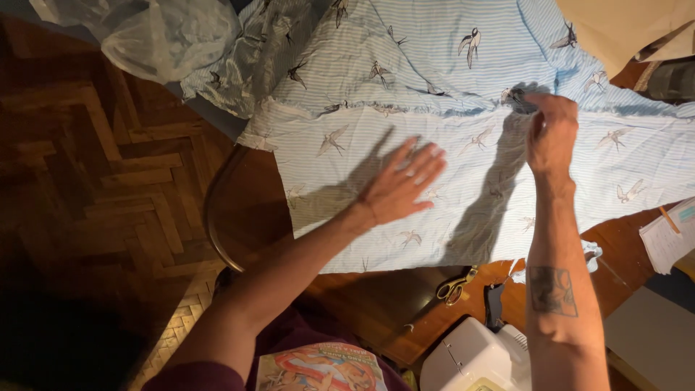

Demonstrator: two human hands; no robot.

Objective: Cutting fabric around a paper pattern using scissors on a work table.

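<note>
- the pale blue striped fabric with bird prints lies spread across the dark wooden table, running off its far edge and overhanging its left edge above the parquet floor.
- the left hand lies flat on the near panel of the cloth, fingers spread wide, palm down, pressing it to the table.
- the right hand is lifted at the seam between the two panels, fingers bunched together and pinching a small fold of the cloth; what else sits in that pinch, if anything, cannot be told.
- gold-handled scissors lie on the table's near edge, just beside a white sewing machine; papers sit at the right edge, a clear plastic bag at the far left corner.
- risk, as a judgement: the overhanging weight on the left could drag the cloth and pull the seam out of line if the flat hand eases off.
- a hard tug at the pinch could pucker the stripes or fray the raw near edge.
</note>
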